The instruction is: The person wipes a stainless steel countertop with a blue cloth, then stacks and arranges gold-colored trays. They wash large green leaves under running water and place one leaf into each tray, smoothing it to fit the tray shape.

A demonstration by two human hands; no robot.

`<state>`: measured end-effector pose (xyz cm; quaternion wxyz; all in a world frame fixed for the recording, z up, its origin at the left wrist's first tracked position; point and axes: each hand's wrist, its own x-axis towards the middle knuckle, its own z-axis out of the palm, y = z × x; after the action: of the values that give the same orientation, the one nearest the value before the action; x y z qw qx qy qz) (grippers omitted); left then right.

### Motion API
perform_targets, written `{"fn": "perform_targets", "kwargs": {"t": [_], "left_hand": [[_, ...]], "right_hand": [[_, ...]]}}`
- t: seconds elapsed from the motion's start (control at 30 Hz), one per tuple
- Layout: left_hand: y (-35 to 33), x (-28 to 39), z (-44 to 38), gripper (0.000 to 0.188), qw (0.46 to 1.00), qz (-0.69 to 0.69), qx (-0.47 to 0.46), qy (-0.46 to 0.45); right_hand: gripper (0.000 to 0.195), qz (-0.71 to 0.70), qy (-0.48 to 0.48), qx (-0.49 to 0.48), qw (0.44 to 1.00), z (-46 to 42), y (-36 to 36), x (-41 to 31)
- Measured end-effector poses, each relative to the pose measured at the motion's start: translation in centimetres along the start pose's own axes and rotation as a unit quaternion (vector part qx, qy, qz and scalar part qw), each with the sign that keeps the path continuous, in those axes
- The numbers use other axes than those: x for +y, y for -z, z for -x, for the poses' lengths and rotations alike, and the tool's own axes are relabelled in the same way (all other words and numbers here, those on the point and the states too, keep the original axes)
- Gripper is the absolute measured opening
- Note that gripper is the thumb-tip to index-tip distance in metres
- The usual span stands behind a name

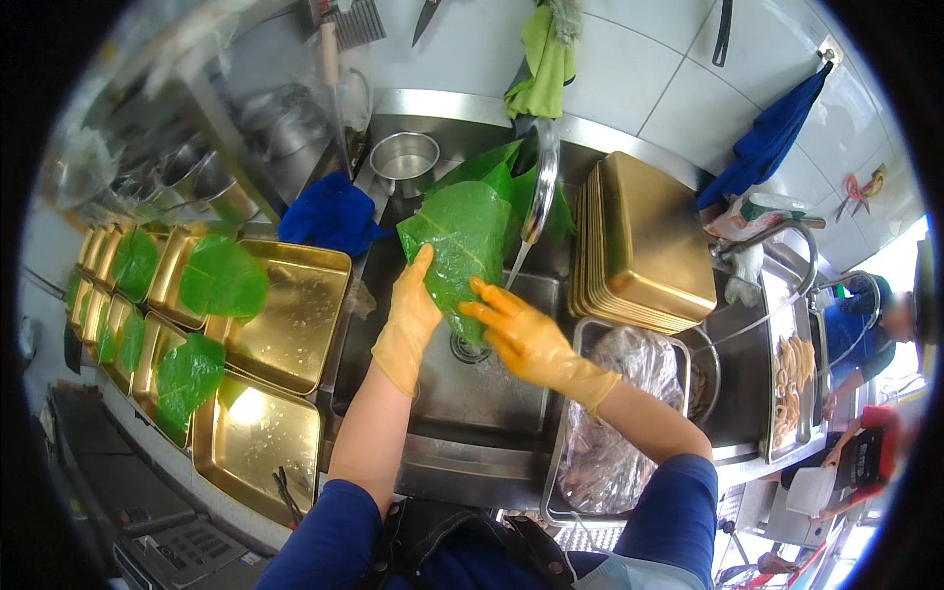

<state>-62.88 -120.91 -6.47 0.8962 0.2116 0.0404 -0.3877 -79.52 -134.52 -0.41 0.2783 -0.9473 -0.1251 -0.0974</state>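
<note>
My left hand (pixel 408 317), in a yellow rubber glove, grips a large wet green leaf (pixel 464 236) by its left side, thumb on top. The fingers of my right hand (pixel 527 343), gloved alike, are spread against the leaf's lower right part; its thumb is hard to make out. Both hands are over a stainless steel sink (pixel 472 428). Water runs from the chrome faucet (pixel 544 184) just right of the leaf. More green leaves (pixel 479 162) lie behind it, partly hidden.
Gold metal trays (pixel 284 317) line the left counter, several bearing single leaves (pixel 223 276). Stacked gold trays (pixel 656 236) stand right of the faucet. Nearer me, a steel tray (pixel 552 487) holds a plastic-wrapped bundle (pixel 616 442). A metal pot (pixel 404 158) and blue cloth (pixel 330 215) sit at back left. Two people are at far right.
</note>
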Motion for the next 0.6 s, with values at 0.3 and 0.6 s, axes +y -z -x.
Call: {"fn": "perform_targets", "kwargs": {"t": [0.3, 0.6], "left_hand": [[0.9, -0.2, 0.1, 0.045, 0.999, -0.03, 0.024, -0.032], [0.6, 4.3, 3.6, 0.042, 0.997, -0.062, -0.014, -0.039]], "right_hand": [[0.06, -0.025, -0.057, 0.125, 0.99, -2.8, -1.8, 1.2], [0.041, 0.028, -0.142, 0.183, 0.972, -11.4, -3.1, 16.3]]}}
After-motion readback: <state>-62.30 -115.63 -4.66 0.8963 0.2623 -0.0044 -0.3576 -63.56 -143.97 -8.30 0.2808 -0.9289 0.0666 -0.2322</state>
